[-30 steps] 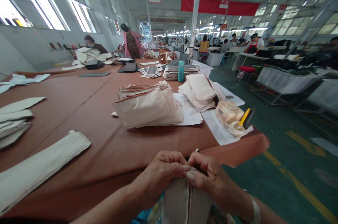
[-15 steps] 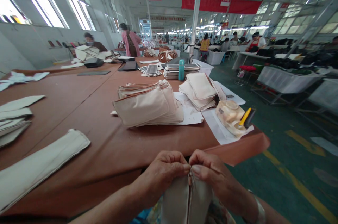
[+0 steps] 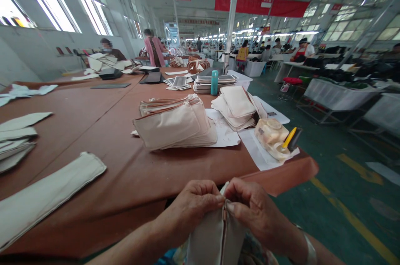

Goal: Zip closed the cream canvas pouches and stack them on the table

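Close to my body, off the table's near edge, I hold a cream fabric piece (image 3: 206,236) with a dark seam or slit down its middle and a small brown tab near the top. My left hand (image 3: 200,198) pinches its upper end from the left. My right hand (image 3: 250,202) pinches the same end from the right, thumbs nearly meeting at the seam. A bit of pale fabric sticks up between the fingers. Ahead on the table lies a pile of similar cream pieces (image 3: 171,127) with brown edges. One long cream piece (image 3: 56,194) lies to the left.
The brown-covered table (image 3: 103,140) bears another cream stack (image 3: 237,106), a teal bottle (image 3: 214,83), and a cut plastic container (image 3: 271,133) with a yellow-handled tool (image 3: 289,138) at the right corner. More pieces (image 3: 15,140) lie far left. Co-workers are in the background.
Both hands still pinch the cream piece. It has shifted slightly left and tilted, and its pale tip now shows between my hands. My right hand has turned a little.
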`<state>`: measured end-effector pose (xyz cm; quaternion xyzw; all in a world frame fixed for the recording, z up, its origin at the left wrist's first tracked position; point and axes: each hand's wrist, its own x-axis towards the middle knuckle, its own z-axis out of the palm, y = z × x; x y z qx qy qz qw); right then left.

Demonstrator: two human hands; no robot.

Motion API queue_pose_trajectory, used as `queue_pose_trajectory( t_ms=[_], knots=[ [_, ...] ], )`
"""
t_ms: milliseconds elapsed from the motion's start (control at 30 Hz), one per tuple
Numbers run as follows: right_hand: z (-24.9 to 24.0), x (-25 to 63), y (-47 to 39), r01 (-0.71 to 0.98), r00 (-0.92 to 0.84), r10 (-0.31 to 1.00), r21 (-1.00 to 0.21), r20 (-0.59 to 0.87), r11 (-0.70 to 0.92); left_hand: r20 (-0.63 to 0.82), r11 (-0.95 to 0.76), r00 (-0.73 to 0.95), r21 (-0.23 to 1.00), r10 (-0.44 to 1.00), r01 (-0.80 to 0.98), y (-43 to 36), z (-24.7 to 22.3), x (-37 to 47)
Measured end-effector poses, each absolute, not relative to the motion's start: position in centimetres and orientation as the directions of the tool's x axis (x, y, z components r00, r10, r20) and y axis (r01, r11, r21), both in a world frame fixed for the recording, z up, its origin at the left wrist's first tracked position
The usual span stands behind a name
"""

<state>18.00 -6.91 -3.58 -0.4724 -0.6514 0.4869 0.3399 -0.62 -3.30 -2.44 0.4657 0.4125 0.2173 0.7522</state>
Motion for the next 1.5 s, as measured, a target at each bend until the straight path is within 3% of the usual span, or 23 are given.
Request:
queue_pose_trajectory(
  t_ms=[467, 700, 933, 1133, 1267, 1500],
  knots=[
    [-3.0, 17.7, -7.1, 0.272, -0.304, 0.952, -0.961, -0.041, 0.046, -0.416, 0.438, 0.542, 0.894, 0.73, 0.097, -3.7, -2.5, -0.4],
    [-2.4, 17.5, -7.0, 0.337, -0.269, 0.962, -0.94, -0.049, 0.046, -0.417, 0.452, 0.542, 0.889, 0.73, 0.074, -3.9, -2.4, -0.4],
    [-3.3, 17.2, -6.9, 0.296, -0.226, 0.972, -0.955, -0.062, 0.008, -0.394, 0.496, 0.573, 0.868, 0.719, -0.027, -4.3, -3.7, -0.5],
    [-3.7, 17.4, -6.6, 0.131, -0.266, 0.956, -0.988, -0.119, -0.086, -0.378, 0.388, 0.591, 0.914, 0.712, 0.117, -3.8, -3.4, -0.8],
    [-3.8, 17.3, -6.7, 0.13, -0.255, 0.961, -0.989, -0.105, -0.073, -0.374, 0.283, 0.581, 0.927, 0.723, 0.245, -3.2, -2.6, -0.7],
    [-4.1, 17.8, -6.9, 0.122, -0.299, 0.951, -0.991, -0.083, -0.048, -0.454, 0.381, 0.553, 0.89, 0.698, 0.25, -3.2, -2.7, -0.6]
  ],
)
